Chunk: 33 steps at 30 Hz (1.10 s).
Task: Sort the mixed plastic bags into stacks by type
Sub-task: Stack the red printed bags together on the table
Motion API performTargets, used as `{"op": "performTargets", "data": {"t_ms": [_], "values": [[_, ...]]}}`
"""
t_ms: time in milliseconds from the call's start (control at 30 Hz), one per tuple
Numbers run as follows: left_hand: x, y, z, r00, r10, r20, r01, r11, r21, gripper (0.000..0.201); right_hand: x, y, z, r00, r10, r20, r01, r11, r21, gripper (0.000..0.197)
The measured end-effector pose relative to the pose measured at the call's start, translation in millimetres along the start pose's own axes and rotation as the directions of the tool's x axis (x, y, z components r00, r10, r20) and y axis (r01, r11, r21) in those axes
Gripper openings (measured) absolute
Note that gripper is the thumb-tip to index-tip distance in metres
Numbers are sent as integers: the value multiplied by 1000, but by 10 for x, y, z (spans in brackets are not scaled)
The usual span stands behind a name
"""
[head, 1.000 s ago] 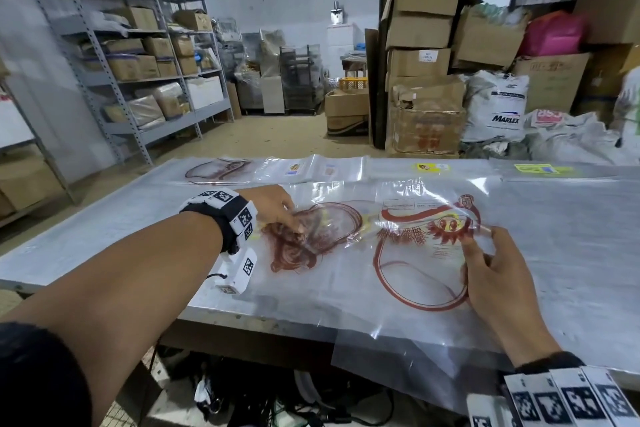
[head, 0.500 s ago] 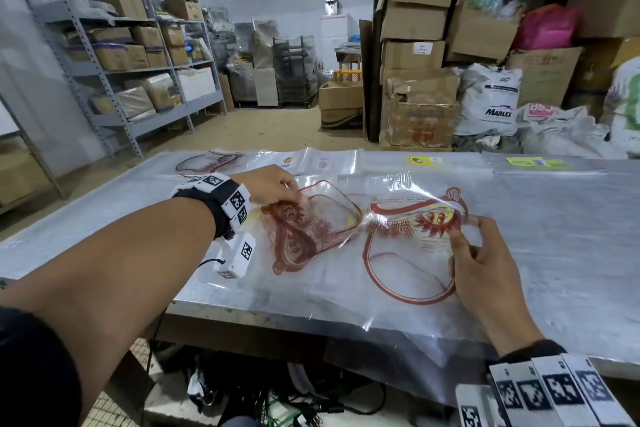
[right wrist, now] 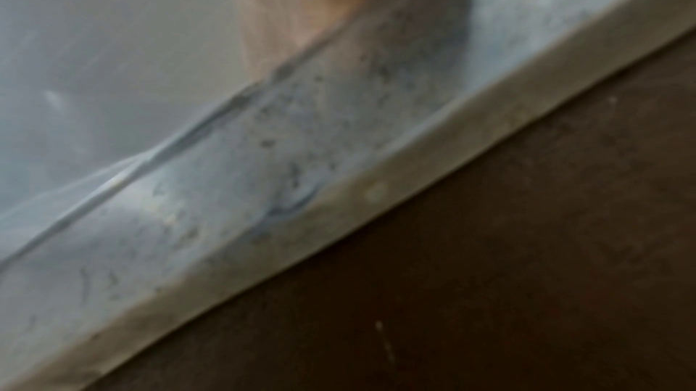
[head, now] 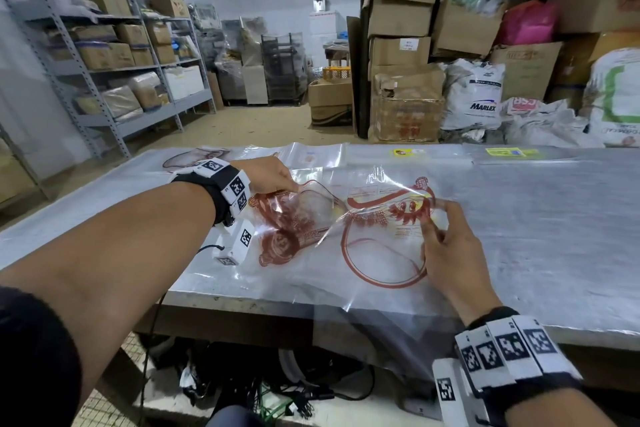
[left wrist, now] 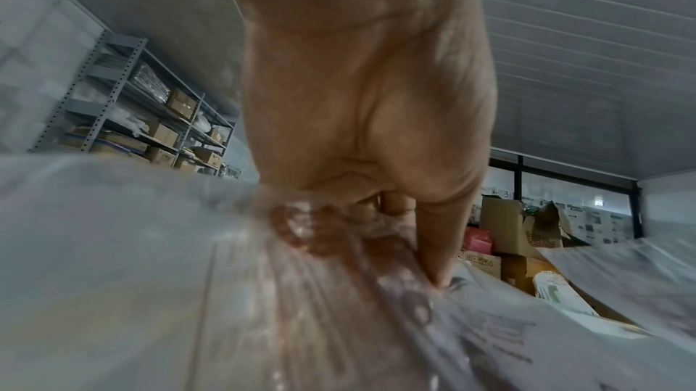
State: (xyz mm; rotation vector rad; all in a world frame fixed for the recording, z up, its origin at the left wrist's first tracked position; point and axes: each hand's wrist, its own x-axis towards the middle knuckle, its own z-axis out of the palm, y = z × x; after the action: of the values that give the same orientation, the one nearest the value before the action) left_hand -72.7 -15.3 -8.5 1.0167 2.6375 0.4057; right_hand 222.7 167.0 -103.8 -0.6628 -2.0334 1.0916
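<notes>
A person's two hands work a clear plastic bag [head: 349,218] printed with a dark red cartoon design, near the centre of the head view, on a grey metal counter [head: 540,229] covered with more clear bags. The left hand [head: 268,175], left of centre, has its fingers curled down and pinches the bag's raised left edge; the left wrist view shows a fingertip pressed into the crinkled film. The right hand [head: 446,246], right of centre, has thumb and fingers closed on the bag's right side, over the print. Between them the film arches up off the counter in a glossy fold. It looks very light, thin and limp, likely slippery and prone to cling to the sheets beneath, so it is best taken by pinching an edge or corner with each hand and peeling it away slowly. A larger clear sheet hangs over the counter's near edge at lower centre. Along the far edge of the counter lie flat bags with small yellow labels [head: 403,151] and, at upper left, another red-printed bag [head: 194,158]; their writing is too small to read, as is the fine print on the held bag. Beyond the counter, a white sack [head: 476,94] at upper right reads "MARLEX". The right wrist view is blurred, showing only the counter edge and film
</notes>
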Motion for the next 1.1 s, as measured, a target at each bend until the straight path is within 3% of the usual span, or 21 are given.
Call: {"op": "performTargets", "data": {"t_ms": [200,367,567,700,867,1100], "values": [[-97,124,-61,1000,19,-20,-18,997,69,18,-4,6,-7,1000,-10,-4,10,1000,4,19],[-205,156,-183,999,-2,53,0,999,40,27,-13,-4,-19,1000,-7,-1,7,1000,9,17],[-290,131,-276,998,11,-60,-12,1000,-21,17,-29,-29,-37,1000,2,7,-2,1000,26,16],[-362,54,-367,987,-7,-162,-20,987,-161,33,-26,-27,-33,1000,-2,-4,2,999,38,12],[-479,1,-476,975,-23,-220,-67,916,-395,23,-23,-17,-42,1000,2,-12,-2,1000,11,14],[-641,222,-405,992,53,-111,-90,930,-357,26,3,-1,-16,1000,10,-14,-11,1000,-22,17]]}}
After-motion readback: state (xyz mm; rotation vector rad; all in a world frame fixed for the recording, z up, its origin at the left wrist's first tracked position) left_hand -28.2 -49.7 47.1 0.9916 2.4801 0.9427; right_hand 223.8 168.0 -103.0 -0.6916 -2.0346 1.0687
